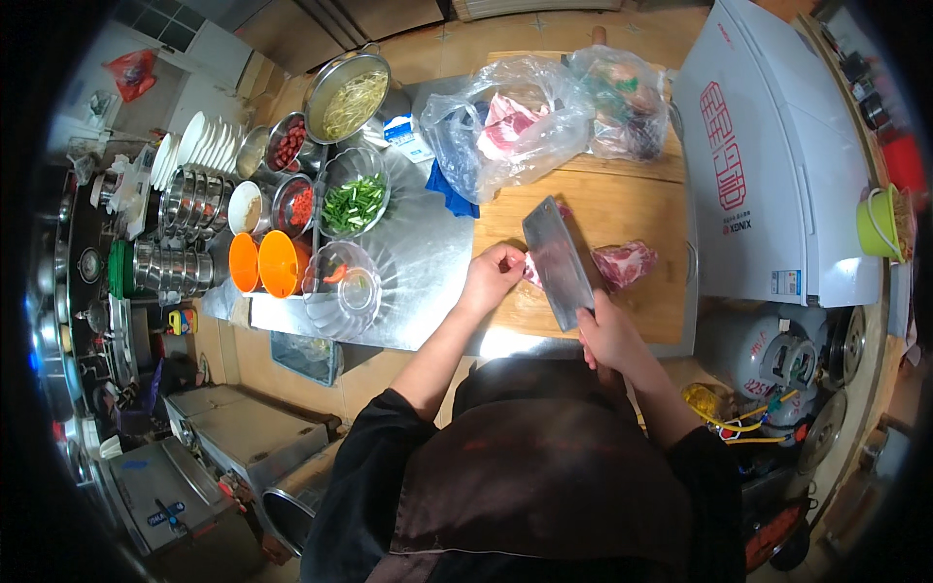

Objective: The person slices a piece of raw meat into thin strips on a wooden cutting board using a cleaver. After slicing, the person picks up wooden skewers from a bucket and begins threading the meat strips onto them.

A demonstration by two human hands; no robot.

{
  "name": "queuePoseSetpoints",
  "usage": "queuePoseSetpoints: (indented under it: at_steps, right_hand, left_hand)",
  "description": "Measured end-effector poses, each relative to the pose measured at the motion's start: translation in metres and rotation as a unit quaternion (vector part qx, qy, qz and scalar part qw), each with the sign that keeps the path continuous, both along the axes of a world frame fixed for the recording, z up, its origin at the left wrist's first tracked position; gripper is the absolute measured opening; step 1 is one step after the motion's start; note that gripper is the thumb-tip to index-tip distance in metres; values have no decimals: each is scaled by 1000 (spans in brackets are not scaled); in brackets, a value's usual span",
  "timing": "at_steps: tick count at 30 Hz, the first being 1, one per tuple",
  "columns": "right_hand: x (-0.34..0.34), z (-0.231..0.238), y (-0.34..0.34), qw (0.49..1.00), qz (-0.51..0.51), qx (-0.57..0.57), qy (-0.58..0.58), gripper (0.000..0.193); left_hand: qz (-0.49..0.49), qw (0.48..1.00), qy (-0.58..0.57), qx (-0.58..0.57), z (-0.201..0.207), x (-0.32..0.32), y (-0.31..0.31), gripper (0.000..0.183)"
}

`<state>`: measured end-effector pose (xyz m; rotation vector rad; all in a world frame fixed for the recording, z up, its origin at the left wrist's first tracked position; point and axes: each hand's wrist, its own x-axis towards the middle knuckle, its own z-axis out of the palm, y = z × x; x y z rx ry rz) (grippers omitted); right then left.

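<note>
My right hand (610, 335) grips the handle of a broad cleaver (560, 260), its blade pointing away from me over a wooden cutting board (505, 309). Curled fingers of my left hand (494, 276) press against a piece of raw meat (531, 270) at the blade's left side. The blade hides most of that piece. To the right of the cleaver lies a second, marbled chunk of raw meat (624, 263). Farther back, an opened clear plastic bag (457, 126) holds a larger pink and white slab of meat (508, 124).
Left of the board stand a glass bowl of chopped green onions (354, 204), a nearly bare glass bowl (342, 301), orange containers (282, 262) and a pot of bean sprouts (356, 101). Another filled bag (627, 102) sits back right. A white freezer (777, 155) borders the right side.
</note>
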<state>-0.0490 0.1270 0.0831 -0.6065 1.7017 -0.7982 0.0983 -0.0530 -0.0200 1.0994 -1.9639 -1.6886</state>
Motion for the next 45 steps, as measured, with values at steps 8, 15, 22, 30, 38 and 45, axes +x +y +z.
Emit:
queuePoseSetpoints:
  at_steps: [8,15,22,30,38,45]
  right_hand:
    - [-3,-7,-14,990,-66,-26,-125,14]
    - [6,0,5,993,-58,14,-104,13]
    - [9,-14,-22,989,-77,-20,-122,14]
    - [26,-22,17,998,-41,1,-52,19]
    - [27,-13,26,997,-64,-21,-33,20]
    - [25,-3,33,998,-40,-23,-36,19]
  left_hand:
    - [-24,997,-55,-41,9,-1,-3,7]
    - [0,1000,-9,8,12,-4,0,6]
    - [-10,996,-64,-65,13,-3,-2,9]
    - [-4,991,-50,-127,21,0,4,11]
    - [5,989,-71,-128,16,-7,0,12]
    - [32,997,-59,-42,12,-2,-3,11]
